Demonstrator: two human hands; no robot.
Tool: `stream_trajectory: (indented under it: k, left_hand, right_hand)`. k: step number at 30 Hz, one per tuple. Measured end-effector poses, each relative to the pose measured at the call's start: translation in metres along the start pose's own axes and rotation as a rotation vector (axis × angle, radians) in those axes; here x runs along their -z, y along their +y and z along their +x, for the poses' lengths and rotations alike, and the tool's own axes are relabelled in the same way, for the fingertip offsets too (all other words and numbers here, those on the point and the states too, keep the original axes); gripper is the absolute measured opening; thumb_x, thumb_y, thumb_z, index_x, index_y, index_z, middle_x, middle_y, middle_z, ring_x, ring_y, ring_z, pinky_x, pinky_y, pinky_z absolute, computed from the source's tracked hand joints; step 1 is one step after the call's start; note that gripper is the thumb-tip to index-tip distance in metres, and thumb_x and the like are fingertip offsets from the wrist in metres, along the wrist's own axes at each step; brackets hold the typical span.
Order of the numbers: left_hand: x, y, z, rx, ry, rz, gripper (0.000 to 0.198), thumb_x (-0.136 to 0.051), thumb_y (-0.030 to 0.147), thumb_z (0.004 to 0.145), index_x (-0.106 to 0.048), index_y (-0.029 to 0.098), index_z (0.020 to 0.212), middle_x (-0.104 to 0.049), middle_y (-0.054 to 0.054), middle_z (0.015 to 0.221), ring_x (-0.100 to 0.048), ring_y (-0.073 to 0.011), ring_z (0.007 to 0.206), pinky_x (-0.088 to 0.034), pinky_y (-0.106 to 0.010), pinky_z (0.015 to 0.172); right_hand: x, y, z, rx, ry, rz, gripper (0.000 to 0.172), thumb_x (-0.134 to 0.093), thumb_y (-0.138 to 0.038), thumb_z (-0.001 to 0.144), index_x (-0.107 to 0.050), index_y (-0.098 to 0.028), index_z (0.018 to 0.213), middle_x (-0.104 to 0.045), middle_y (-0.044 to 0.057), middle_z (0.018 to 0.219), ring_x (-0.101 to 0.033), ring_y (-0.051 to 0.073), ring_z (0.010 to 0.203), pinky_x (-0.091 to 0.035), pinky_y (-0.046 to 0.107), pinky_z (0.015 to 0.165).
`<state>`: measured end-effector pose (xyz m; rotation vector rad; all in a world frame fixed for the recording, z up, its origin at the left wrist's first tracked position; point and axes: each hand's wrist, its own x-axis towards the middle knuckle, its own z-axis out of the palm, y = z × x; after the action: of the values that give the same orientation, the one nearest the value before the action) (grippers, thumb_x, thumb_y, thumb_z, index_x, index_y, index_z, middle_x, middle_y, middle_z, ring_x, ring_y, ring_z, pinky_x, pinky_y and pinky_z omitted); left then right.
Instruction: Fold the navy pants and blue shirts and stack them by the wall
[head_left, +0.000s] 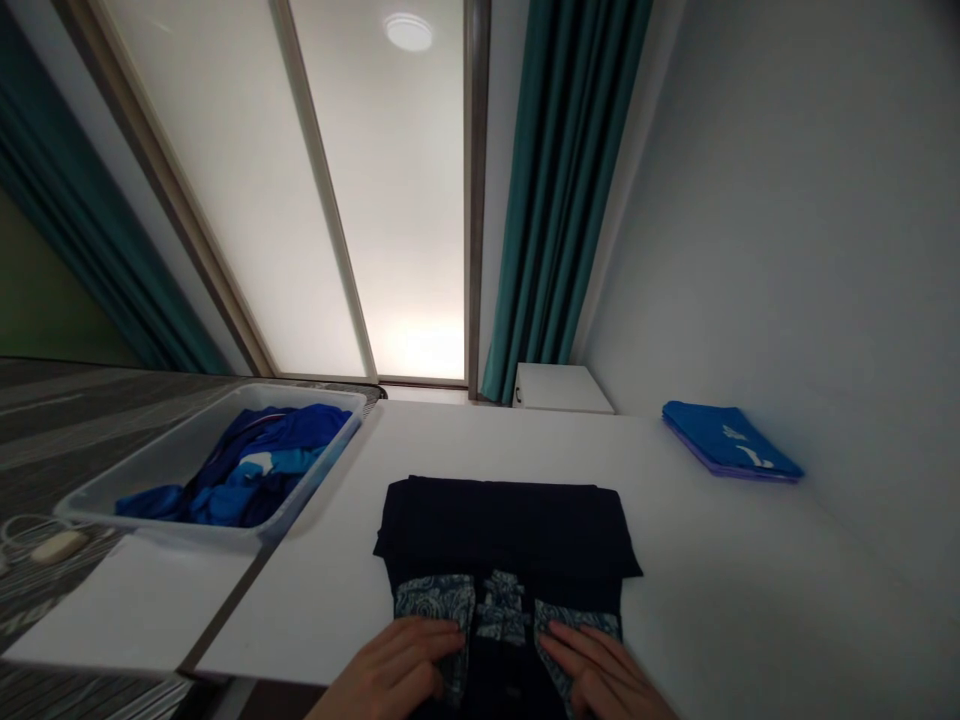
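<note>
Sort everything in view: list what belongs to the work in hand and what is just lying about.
In hand: dark garment, left hand and right hand flat on it, white table; probably the tub of blue clothes and the folded blue pile.
Lying about: small white cabinet, cream gadget with cable, teal curtain.

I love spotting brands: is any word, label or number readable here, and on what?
No text can be read.
White marks on the folded blue cloth: too small and blurred to read.
Pale print on the dark garment under the left hand and right hand: pattern, no legible letters.
</note>
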<state>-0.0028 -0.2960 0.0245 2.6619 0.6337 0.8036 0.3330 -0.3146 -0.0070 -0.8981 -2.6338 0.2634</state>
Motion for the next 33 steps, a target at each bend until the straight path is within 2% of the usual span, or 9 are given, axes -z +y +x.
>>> stream_trajectory:
  k: [3, 5, 8, 12, 16, 21, 25, 28, 33]
  left_hand:
    - [0.009, 0.006, 0.006, 0.117, 0.012, -0.068, 0.022, -0.044, 0.019, 0.082, -0.052, 0.024, 0.102, -0.071, -0.008, 0.111, -0.065, -0.0231, 0.104, -0.051, -0.031, 0.09]
    - [0.021, 0.014, 0.017, 0.328, -0.032, -0.092, 0.028, -0.04, 0.015, 0.084, -0.055, 0.024, 0.106, -0.07, -0.008, 0.108, -0.064, -0.0217, 0.101, -0.05, -0.031, 0.089]
    - [0.04, 0.014, 0.041, 0.502, -0.004, -0.098, 0.021, -0.041, 0.02, 0.088, -0.059, 0.022, 0.097, -0.068, -0.006, 0.093, -0.064, -0.0202, 0.087, -0.05, -0.029, 0.078]
    - [0.053, -0.019, 0.078, 0.689, 0.013, -0.194, 0.024, -0.042, 0.033, 0.093, -0.06, 0.02, 0.086, -0.066, -0.002, 0.078, -0.061, -0.0179, 0.07, -0.046, -0.026, 0.064]
    - [0.049, -0.067, 0.106, 0.765, 0.05, -0.098, 0.027, -0.043, 0.037, 0.094, -0.062, 0.019, 0.088, -0.07, -0.004, 0.085, -0.064, -0.0208, 0.079, -0.045, -0.028, 0.07]
    - [0.031, -0.099, 0.115, 0.858, -0.134, 0.238, 0.027, -0.043, 0.037, 0.096, -0.064, 0.02, 0.098, -0.073, -0.008, 0.091, -0.068, -0.0256, 0.087, -0.044, -0.032, 0.075]
    - [0.024, -0.092, 0.107, 0.848, -0.157, 0.391, 0.035, -0.038, 0.038, 0.099, -0.057, 0.019, 0.122, -0.074, -0.009, 0.091, -0.069, -0.0269, 0.089, -0.04, -0.04, 0.088]
    - [0.021, -0.08, 0.093, 0.782, -0.135, 0.429, 0.043, -0.033, 0.034, 0.1, -0.045, 0.015, 0.138, -0.073, -0.011, 0.097, -0.067, -0.0277, 0.094, -0.039, -0.042, 0.088]
    - [0.015, -0.078, 0.076, 0.749, -0.16, 0.418, 0.046, -0.026, 0.022, 0.1, -0.04, 0.014, 0.142, -0.072, -0.012, 0.098, -0.066, -0.0269, 0.089, -0.041, -0.041, 0.082]
  right_hand:
    - [0.018, -0.002, 0.006, -0.074, -0.073, 0.236, 0.027, -0.057, -0.042, 0.093, -0.061, -0.024, 0.112, -0.073, 0.007, 0.111, -0.058, 0.024, 0.123, -0.043, 0.038, 0.107]
    - [0.035, -0.006, 0.014, -0.171, -0.068, 0.391, 0.026, -0.06, -0.042, 0.088, -0.064, -0.023, 0.105, -0.073, 0.009, 0.109, -0.063, 0.025, 0.115, -0.048, 0.036, 0.1]
    - [0.065, -0.005, 0.035, -0.511, 0.045, 0.474, 0.026, -0.052, -0.031, 0.089, -0.062, -0.024, 0.111, -0.07, 0.008, 0.114, -0.067, 0.021, 0.102, -0.053, 0.03, 0.085]
    - [0.091, 0.023, 0.079, -0.576, 0.118, 0.604, 0.02, -0.051, -0.033, 0.089, -0.065, -0.021, 0.096, -0.071, 0.004, 0.097, -0.066, 0.02, 0.094, -0.049, 0.031, 0.086]
    - [0.089, 0.065, 0.117, -0.751, 0.074, 0.719, 0.029, -0.049, -0.034, 0.089, -0.067, -0.018, 0.105, -0.073, 0.005, 0.097, -0.068, 0.023, 0.09, -0.052, 0.032, 0.078]
    - [0.064, 0.091, 0.133, -0.773, 0.001, 0.339, 0.029, -0.047, -0.023, 0.089, -0.068, -0.017, 0.108, -0.072, 0.009, 0.111, -0.066, 0.024, 0.103, -0.046, 0.032, 0.09]
    - [0.048, 0.087, 0.126, -0.887, -0.027, -0.024, 0.046, -0.041, -0.029, 0.097, -0.049, -0.012, 0.138, -0.07, 0.015, 0.115, -0.065, 0.027, 0.107, -0.045, 0.034, 0.089]
    - [0.042, 0.078, 0.118, -0.951, -0.06, -0.197, 0.054, -0.029, -0.033, 0.101, -0.032, -0.008, 0.149, -0.072, 0.016, 0.108, -0.068, 0.028, 0.098, -0.046, 0.037, 0.084]
    - [0.033, 0.074, 0.108, -0.869, -0.075, -0.278, 0.05, -0.02, -0.025, 0.102, -0.04, -0.008, 0.145, -0.073, 0.014, 0.106, -0.069, 0.025, 0.091, -0.044, 0.037, 0.085]
